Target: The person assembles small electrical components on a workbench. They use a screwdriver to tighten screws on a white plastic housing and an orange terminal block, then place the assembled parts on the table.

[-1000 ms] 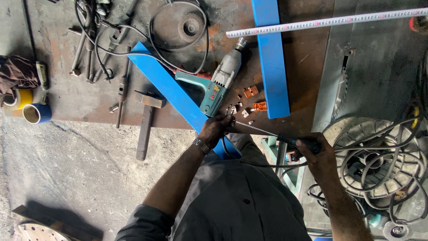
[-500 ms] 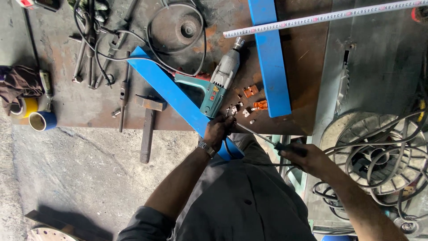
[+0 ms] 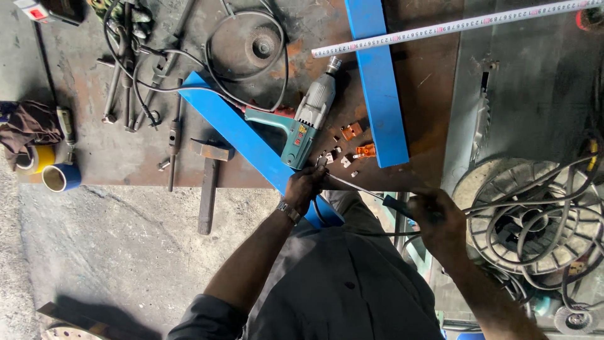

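My left hand [image 3: 306, 186] is closed around the end of a thin grey cable [image 3: 355, 185] at the near edge of the rusty steel table [image 3: 126, 157], just below a teal electric drill [image 3: 308, 119]. My right hand [image 3: 440, 220] grips the same cable further along, by a dark plug-like piece [image 3: 396, 204], off the table's edge to the right. The cable runs taut between both hands. Small orange and white connector parts [image 3: 353, 143] lie scattered on the table just above my left hand, between two blue flat bars [image 3: 239, 135] [image 3: 376, 82].
A hammer [image 3: 209, 182] overhangs the table edge at left. Wrenches and a black cord [image 3: 135, 75] lie at the back left, a steel ruler [image 3: 453, 26] at the top. Tape rolls [image 3: 61, 177] sit at far left. Coiled wire on a reel [image 3: 535, 214] stands at right.
My right hand has drawn in toward the left and slightly up along the cable. My left hand stays at the table edge. The view has shifted a little.
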